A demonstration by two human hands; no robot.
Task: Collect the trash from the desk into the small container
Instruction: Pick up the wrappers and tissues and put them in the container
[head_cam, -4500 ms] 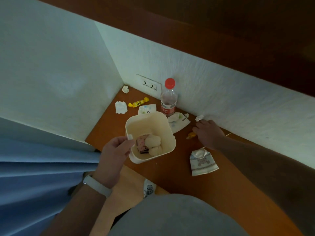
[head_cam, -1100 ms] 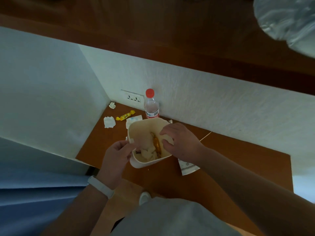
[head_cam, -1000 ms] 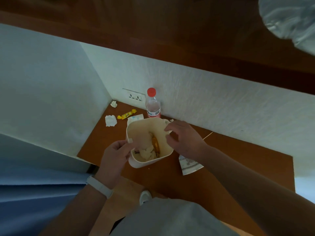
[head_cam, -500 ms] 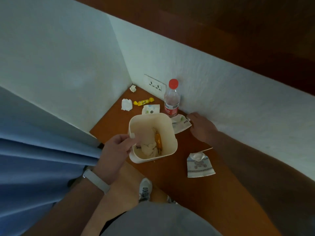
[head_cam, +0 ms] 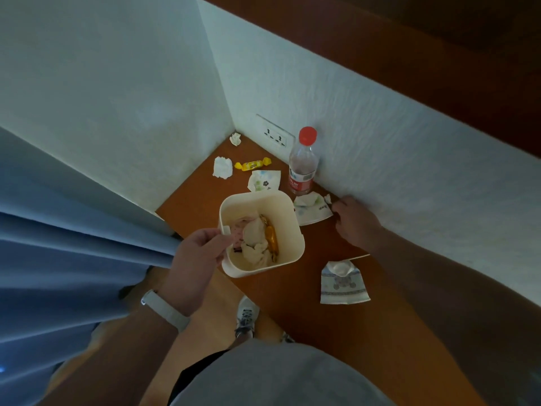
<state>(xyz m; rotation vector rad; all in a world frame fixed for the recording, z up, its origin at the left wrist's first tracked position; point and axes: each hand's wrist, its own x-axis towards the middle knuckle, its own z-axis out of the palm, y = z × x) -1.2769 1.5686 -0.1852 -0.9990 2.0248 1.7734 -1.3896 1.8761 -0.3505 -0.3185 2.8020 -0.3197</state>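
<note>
Partway done. Cream container (head_cam: 261, 232) sits at the near edge of the table (head_cam: 336, 317), overhanging slightly. Left hand (head_cam: 196, 256) has its grip clamped on the container's near-left rim, thumb and fingers pinching the wall.

In the bin already: several crumpled tissues, an orange candy wrapper (head_cam: 270, 237), something pink underneath.

Right hand (head_cam: 355, 222) is down on the table by the wall, fingertips touching the edge of the flattened paper cup (head_cam: 311, 208) just right of the container. Grip looks loosely curled, not yet clamped on anything; can't tell whether it's going for the cup or the small white scrap (head_cam: 327, 198) beside it.

Still out on the table:
- that flattened cup and the scrap
- second squashed paper cup with bear print (head_cam: 343, 284), nearer the person, a thin stick lying just beyond it
- floral paper piece (head_cam: 264, 180) just behind the container
- yellow candy (head_cam: 252, 164)
- crumpled tissue (head_cam: 222, 167) next to it
- small wad (head_cam: 235, 139) deep in the corner
- red-capped bottle (head_cam: 303, 162) upright against the wall, almost empty; probably trash too, may not fit

Judgement: roughly a third collected, six or more pieces left.
</note>
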